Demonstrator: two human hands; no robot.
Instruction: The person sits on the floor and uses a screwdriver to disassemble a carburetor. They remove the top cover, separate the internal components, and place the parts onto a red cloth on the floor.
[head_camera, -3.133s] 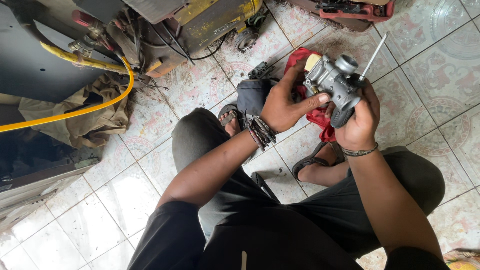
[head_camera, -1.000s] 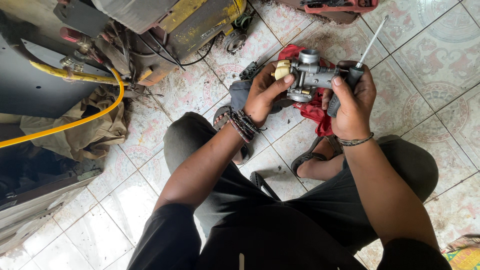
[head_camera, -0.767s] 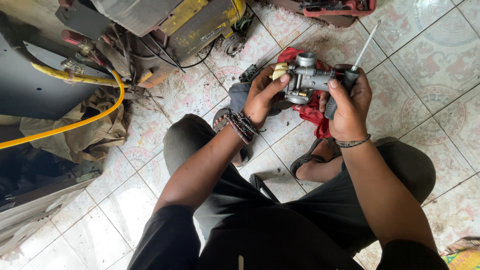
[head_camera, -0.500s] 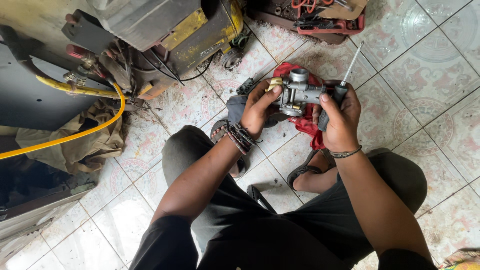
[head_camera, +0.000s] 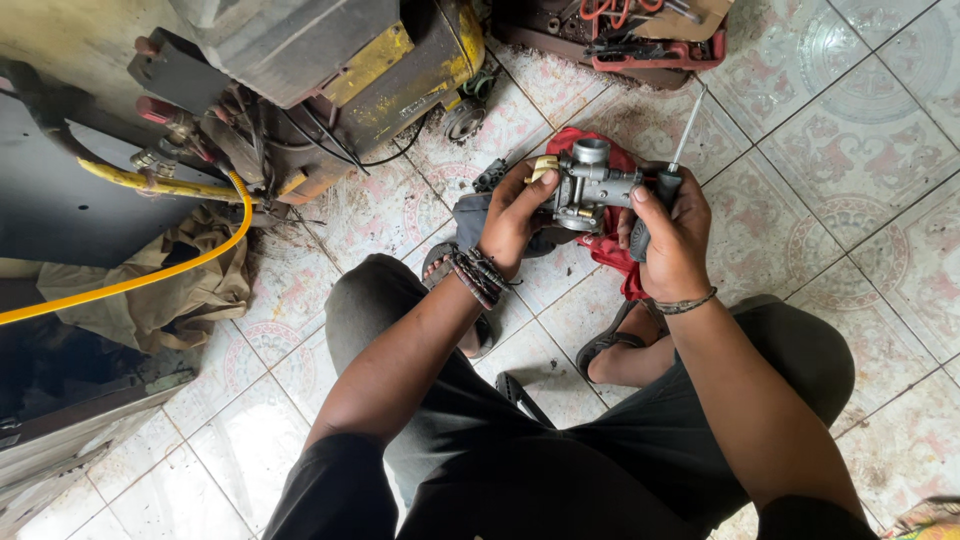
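A grey metal carburettor (head_camera: 590, 180) with a round throat and a small brass part is held above the floor between both hands. My left hand (head_camera: 515, 215), braided bands on its wrist, grips the carburettor's left side. My right hand (head_camera: 672, 240) holds its right side and also a screwdriver (head_camera: 680, 140) with a dark handle, its thin shaft pointing up and away. A red rag (head_camera: 610, 250) lies on the tiles right under the carburettor.
I squat on patterned floor tiles (head_camera: 840, 190), sandalled feet below the hands. A yellow and grey machine (head_camera: 340, 70) with a yellow hose (head_camera: 170, 265) stands at upper left beside a brown cloth (head_camera: 150, 300). A red tool tray (head_camera: 640, 40) sits at the top.
The carburettor has been turned in my hands from throat-up to lying sideways. Both hands kept their hold, and the view shifted so the hands sit lower in frame.
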